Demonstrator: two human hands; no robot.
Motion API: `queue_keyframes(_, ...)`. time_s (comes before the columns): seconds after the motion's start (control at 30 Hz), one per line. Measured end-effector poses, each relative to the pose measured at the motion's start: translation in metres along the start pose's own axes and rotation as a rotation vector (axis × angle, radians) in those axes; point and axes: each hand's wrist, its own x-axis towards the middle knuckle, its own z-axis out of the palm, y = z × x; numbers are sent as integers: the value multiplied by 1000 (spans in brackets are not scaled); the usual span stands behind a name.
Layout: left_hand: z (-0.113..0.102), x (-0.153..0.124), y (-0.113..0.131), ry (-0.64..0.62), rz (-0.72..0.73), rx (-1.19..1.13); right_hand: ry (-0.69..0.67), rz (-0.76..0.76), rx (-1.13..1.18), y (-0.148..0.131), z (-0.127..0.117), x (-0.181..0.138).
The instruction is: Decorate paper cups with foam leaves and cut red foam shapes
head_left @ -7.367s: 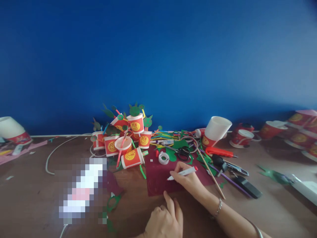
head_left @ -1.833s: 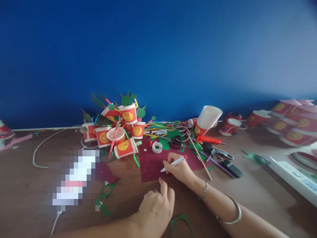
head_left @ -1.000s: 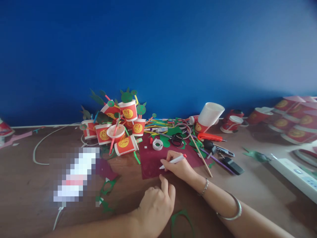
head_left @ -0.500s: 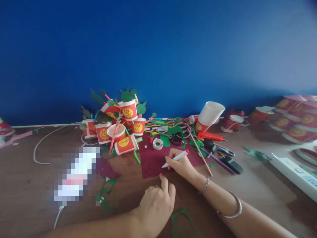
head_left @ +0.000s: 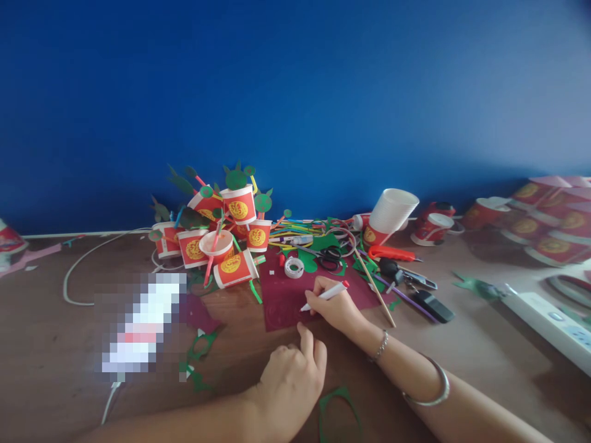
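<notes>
My right hand (head_left: 336, 307) is closed round a white pen with a red end (head_left: 325, 295), its tip touching a dark red sheet (head_left: 282, 301) lying flat on the brown table (head_left: 466, 344). My left hand (head_left: 290, 384) rests curled on the table just below the sheet, thumb pointing up to the sheet's near edge; I cannot see anything in it. A roll of clear tape (head_left: 293, 267) sits on the sheet's far part. Black scissors (head_left: 330, 259) lie behind the pen.
A heap of red and yellow paper cups (head_left: 217, 240) with straws and green cutouts stands at the back. A white cup stack (head_left: 390, 215), red cutter (head_left: 392, 253), wooden stick (head_left: 375, 289), keys (head_left: 406, 277), white power strip (head_left: 549, 317) and green scraps (head_left: 339, 412) lie around.
The pen tip has shifted slightly over the dark red sheet, left then back right. My left hand has stayed in place near the sheet's edge.
</notes>
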Motion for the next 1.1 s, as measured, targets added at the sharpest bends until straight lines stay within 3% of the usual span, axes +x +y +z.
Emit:
queue_keyframes(0.47, 0, 0, 0, 11, -13, 8, 27, 23, 17, 0, 1, 0)
queue_keyframes(0.9, -1, -1, 0, -8, -12, 2, -44, 16, 38, -1, 0, -1)
queue_keyframes(1.1, -1, 0, 0, -13, -11, -17, 39, 46, 66, 1, 0, 1)
